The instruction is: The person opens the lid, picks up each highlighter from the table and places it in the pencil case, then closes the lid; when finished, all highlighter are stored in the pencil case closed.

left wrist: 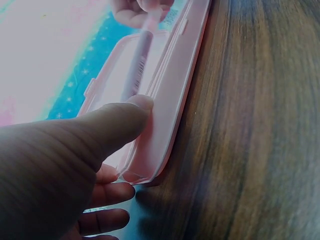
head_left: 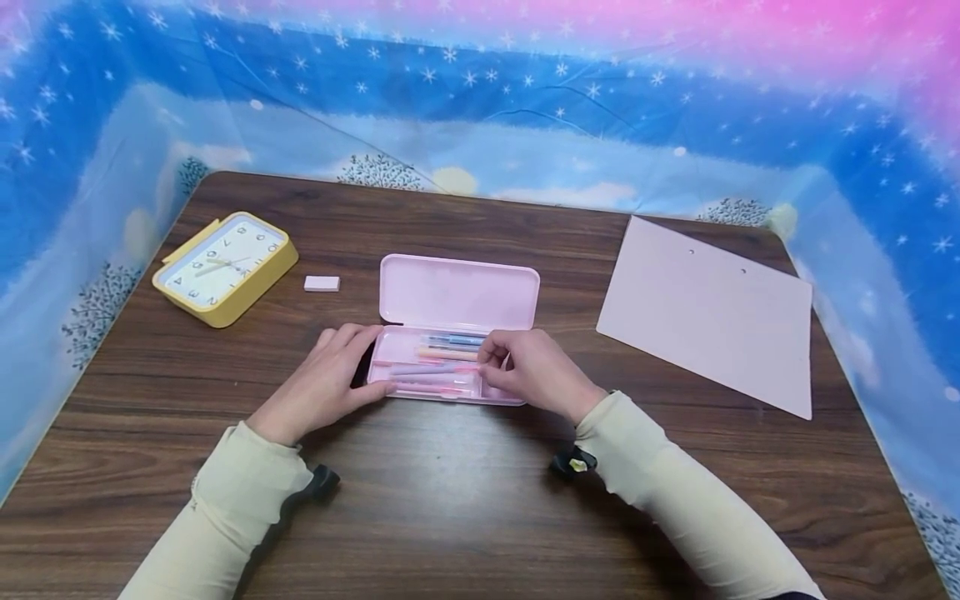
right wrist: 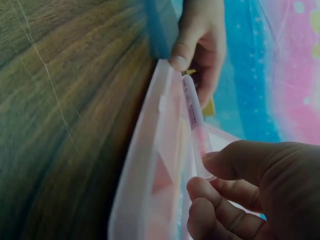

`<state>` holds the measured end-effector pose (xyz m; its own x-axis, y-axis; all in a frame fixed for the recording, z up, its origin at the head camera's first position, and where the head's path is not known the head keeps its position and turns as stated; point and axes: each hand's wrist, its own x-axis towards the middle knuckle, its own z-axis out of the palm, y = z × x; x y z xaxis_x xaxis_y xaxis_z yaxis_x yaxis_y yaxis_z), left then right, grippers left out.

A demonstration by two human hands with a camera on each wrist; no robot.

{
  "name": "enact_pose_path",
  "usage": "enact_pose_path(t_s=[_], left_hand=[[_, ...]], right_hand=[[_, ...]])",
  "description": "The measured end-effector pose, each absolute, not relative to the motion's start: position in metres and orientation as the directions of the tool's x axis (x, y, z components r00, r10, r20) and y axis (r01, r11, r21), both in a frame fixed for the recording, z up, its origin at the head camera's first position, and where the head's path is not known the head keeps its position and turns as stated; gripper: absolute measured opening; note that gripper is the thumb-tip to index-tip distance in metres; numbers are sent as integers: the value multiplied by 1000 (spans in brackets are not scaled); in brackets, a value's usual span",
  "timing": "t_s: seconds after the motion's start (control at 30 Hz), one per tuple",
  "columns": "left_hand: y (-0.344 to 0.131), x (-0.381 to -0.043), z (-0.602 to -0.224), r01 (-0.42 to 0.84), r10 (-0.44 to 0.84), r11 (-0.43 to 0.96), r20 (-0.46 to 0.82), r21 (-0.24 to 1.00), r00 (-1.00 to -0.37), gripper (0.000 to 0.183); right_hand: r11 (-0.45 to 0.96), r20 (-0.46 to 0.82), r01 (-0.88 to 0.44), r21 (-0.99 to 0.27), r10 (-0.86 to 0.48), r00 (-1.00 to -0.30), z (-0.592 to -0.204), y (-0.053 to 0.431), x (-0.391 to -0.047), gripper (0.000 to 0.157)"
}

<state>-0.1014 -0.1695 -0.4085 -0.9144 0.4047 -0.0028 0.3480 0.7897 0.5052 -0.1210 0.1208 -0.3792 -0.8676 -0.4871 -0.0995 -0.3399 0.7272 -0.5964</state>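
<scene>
A pink pencil case (head_left: 459,293) lies on the table with its lid tipped back. Blue, orange and pink pens (head_left: 450,353) are in its tray. My left hand (head_left: 328,379) holds the left end of the case, thumb at the front rim and fingers round the far corner. Over the right part of the tray, my right hand (head_left: 538,372) pinches the capped end of a pale purple pen (right wrist: 193,107) between thumb and fingers. In the right wrist view this pen slants above the case, its other end toward the left hand.
At the left stands a yellow alarm clock (head_left: 258,287), tilted back. A small white eraser (head_left: 322,284) lies between it and the case. A pale pink board (head_left: 712,321) with two holes lies at the right. Patterned cloth (head_left: 480,92) hangs round the wooden table (head_left: 435,500).
</scene>
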Motion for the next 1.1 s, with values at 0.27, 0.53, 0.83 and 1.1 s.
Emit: enact_pose_path(t_s=[0.27, 0.53, 0.83, 1.1], left_hand=[[-169, -101, -409, 349, 406, 786, 0, 511, -914, 70], [-169, -100, -409, 353, 405, 783, 12, 512, -914, 70], [-169, -101, -408, 358, 407, 782, 18, 511, -913, 68], [-169, -101, -409, 358, 408, 784, 15, 507, -913, 69]], right_hand=[[735, -69, -399, -549, -515, -854, -388, 107, -117, 5], [729, -38, -430, -532, -528, -849, -390, 103, -117, 5], [712, -66, -401, -576, -529, -846, -387, 106, -116, 4], [711, -48, -333, -619, -458, -888, -365, 122, -123, 9]])
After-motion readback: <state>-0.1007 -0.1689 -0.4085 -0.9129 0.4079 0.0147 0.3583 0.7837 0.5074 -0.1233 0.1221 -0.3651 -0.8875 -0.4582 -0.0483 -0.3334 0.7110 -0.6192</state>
